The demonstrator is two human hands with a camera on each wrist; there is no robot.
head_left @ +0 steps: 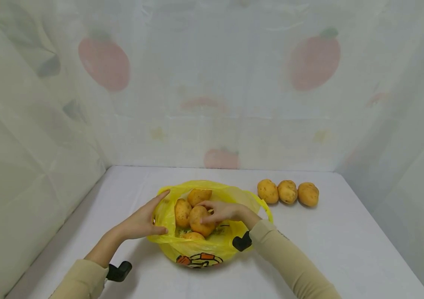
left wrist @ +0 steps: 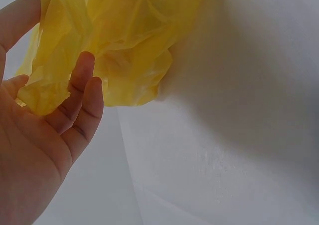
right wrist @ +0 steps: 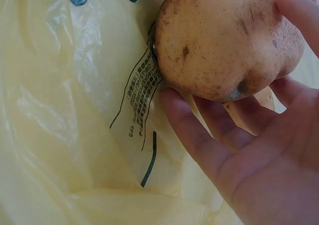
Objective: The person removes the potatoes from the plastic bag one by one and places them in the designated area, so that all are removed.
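Yellow bag with orange print, tan-brown speckled potatoes, white tablecloth.

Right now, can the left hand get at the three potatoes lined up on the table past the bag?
Probably not directly. The left hand holds the yellow bag's left rim, and the bag and the right hand, gripping a potato, lie between it and the three potatoes.

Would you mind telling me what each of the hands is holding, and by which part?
The right hand grips a potato around its upper side; the left hand holds the yellow bag by its left rim.
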